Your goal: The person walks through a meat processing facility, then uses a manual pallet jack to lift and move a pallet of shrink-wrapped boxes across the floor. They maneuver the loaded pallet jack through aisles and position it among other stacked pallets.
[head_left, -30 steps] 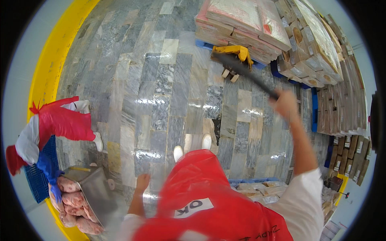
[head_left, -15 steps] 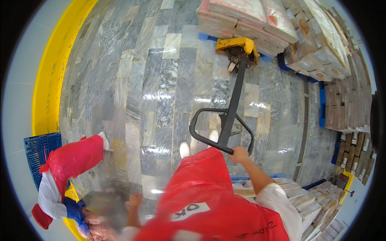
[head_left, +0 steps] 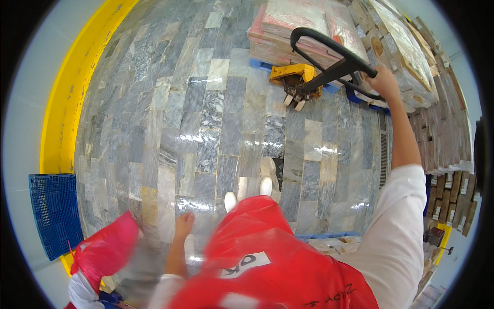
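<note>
My right hand (head_left: 383, 82) is wrapped round the black loop handle (head_left: 334, 44) of a pallet jack, with the arm stretched forward and to the right. The jack's yellow body (head_left: 288, 73) stands at the end of a blue pallet (head_left: 261, 65). On that pallet sits a stack of film-wrapped cartons (head_left: 296, 18). The jack's small wheels show on the tiled floor. My left hand (head_left: 184, 224) hangs low at my left side, its fingers curled in and nothing visible in them. A red apron (head_left: 252, 232) covers my front.
Another person in a red apron (head_left: 110, 239) bends at the lower left, beside an upright blue plastic pallet (head_left: 54, 213). A yellow kerb (head_left: 62, 118) lines the left wall. Wrapped carton stacks (head_left: 442, 129) line the right side. A floor drain grate (head_left: 383, 154) runs near them.
My right hand has pushed the jack's handle up and away, from near my feet to the upper right. My left hand has risen slightly. The other person has shifted lower in view.
</note>
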A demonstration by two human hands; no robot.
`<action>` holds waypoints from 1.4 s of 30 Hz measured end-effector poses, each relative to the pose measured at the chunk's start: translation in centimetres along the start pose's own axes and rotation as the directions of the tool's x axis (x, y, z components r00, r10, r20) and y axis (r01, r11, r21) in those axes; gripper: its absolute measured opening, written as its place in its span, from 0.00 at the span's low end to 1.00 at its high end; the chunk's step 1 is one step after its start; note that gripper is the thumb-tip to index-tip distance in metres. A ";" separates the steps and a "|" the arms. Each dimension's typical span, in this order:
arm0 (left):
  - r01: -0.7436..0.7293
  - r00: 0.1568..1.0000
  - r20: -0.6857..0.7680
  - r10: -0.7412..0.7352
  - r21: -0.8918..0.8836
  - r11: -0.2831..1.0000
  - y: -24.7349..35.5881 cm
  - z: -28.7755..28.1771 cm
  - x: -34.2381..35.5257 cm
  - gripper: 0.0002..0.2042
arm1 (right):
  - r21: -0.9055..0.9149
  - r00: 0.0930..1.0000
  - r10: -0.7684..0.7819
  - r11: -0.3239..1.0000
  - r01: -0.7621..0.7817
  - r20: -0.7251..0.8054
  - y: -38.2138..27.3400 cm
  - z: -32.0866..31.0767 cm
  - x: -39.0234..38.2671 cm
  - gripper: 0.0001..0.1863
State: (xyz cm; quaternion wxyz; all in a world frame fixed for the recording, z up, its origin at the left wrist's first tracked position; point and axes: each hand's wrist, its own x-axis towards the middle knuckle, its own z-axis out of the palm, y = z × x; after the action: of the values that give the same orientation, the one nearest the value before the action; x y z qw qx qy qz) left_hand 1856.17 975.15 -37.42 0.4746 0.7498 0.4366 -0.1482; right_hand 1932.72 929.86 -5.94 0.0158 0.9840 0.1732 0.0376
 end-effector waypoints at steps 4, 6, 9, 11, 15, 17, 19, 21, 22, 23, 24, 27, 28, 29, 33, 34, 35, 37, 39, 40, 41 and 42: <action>0.057 0.996 0.044 -0.074 0.308 0.950 -11.0 0.6 -5.8 0.21 | -0.021 0.983 0.007 1.000 -0.003 0.184 -6.6 5.8 -15.0 0.14; 0.045 0.984 0.139 -0.115 0.427 0.903 -15.4 -0.2 -9.4 0.18 | 0.001 0.940 0.006 1.000 -0.007 0.342 -10.0 11.9 -26.5 0.14; -0.315 0.908 0.417 -0.048 0.753 0.578 -18.1 -2.5 -13.3 0.17 | 0.192 0.763 0.012 0.965 -0.178 0.646 -15.2 23.6 -41.5 0.17; -0.221 0.903 0.388 -0.183 0.786 0.577 -17.3 -3.3 -15.5 0.16 | 0.339 0.741 -0.070 0.915 -0.219 0.668 -16.1 33.8 -48.8 0.18; 0.310 0.918 0.061 -0.391 0.504 0.806 -12.0 -6.2 -14.8 0.18 | 0.192 0.472 -0.033 0.937 -0.292 0.881 -17.4 41.9 -50.1 0.26; 0.304 0.948 -0.052 -0.315 0.450 0.840 -10.9 -5.7 -12.0 0.20 | 0.324 0.426 -0.249 0.940 -0.110 0.869 -16.6 37.9 -46.0 0.28; 0.194 0.980 -0.043 -0.194 0.426 0.884 -9.7 -4.8 -8.4 0.19 | 0.380 0.419 -0.330 0.924 -0.040 0.846 -14.1 30.6 -41.2 0.30; 0.088 0.996 -0.041 -0.078 0.384 0.919 -8.1 -3.2 -5.9 0.18 | 0.323 0.523 -0.273 0.946 -0.006 0.807 -11.6 20.1 -35.3 0.28; 0.018 1.000 -0.027 -0.008 0.379 0.925 -6.9 -3.0 -5.0 0.18 | 0.270 0.596 -0.236 0.962 0.033 0.767 -10.9 14.3 -31.7 0.27; -0.052 0.998 -0.017 0.063 0.371 0.927 -5.5 -2.5 -3.7 0.18 | 0.190 0.684 -0.160 0.981 0.032 0.712 -10.3 9.3 -27.9 0.24; -0.123 0.991 -0.007 0.134 0.365 0.923 -4.1 -1.9 -2.5 0.18 | 0.074 0.831 -0.088 0.996 0.056 0.549 -9.2 6.7 -25.0 0.22; -0.147 0.985 -0.047 0.168 0.295 0.944 -0.2 -0.5 -0.7 0.19 | -0.009 0.983 0.027 1.000 -0.026 0.184 -4.4 1.7 -13.8 0.19; -0.160 0.984 -0.033 0.175 0.276 0.948 0.8 -0.5 -0.2 0.19 | 0.021 0.998 -0.005 1.000 0.003 0.055 -3.7 -0.2 -11.5 0.18; -0.166 0.984 -0.021 0.178 0.262 0.951 1.5 -0.5 0.2 0.20 | 0.015 0.999 0.013 1.000 -0.014 0.042 -3.5 -1.5 -9.4 0.18; -0.080 0.995 0.076 0.063 0.236 0.968 3.0 -1.1 0.0 0.20 | -0.030 0.999 0.037 0.999 -0.037 -0.013 -4.2 -2.6 -6.0 0.17; -0.096 0.994 0.067 0.081 0.274 0.957 1.6 -1.2 0.0 0.20 | -0.030 0.999 0.039 0.999 -0.040 -0.018 -4.9 -2.7 -6.4 0.17; -0.110 0.994 0.063 0.095 0.318 0.942 -1.9 -1.2 0.1 0.20 | -0.028 0.999 0.045 0.999 -0.045 -0.015 -5.4 -2.8 -7.1 0.16; -0.125 0.992 0.075 0.102 0.434 0.892 -7.2 -1.6 -0.2 0.19 | -0.033 0.999 0.040 0.999 -0.040 -0.028 -5.6 -1.9 -8.8 0.16; -0.122 0.992 0.090 0.086 0.570 0.812 -10.6 -2.6 -1.1 0.18 | -0.044 0.998 0.006 0.999 -0.008 -0.062 -5.9 0.0 -12.3 0.15; -0.033 0.998 0.061 0.002 0.521 0.853 -11.3 -2.7 -1.7 0.18 | -0.049 0.999 0.016 0.999 -0.018 -0.044 -6.8 1.7 -14.4 0.14; 0.063 0.995 0.037 -0.091 0.470 0.881 -12.1 -2.9 -2.8 0.18 | -0.051 0.999 0.025 0.998 -0.026 -0.021 -8.1 3.9 -17.3 0.13; 0.167 0.982 0.009 -0.187 0.411 0.896 -12.7 -2.9 -3.9 0.17 | 0.056 0.998 0.054 0.997 -0.056 0.038 -10.2 5.4 -20.4 0.11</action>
State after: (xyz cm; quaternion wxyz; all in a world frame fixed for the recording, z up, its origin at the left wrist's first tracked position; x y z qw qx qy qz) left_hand 1843.28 977.72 -40.90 0.3025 0.7856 0.4509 -0.2967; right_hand 1910.54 932.40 -13.16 -0.0099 0.9890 0.1469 0.0150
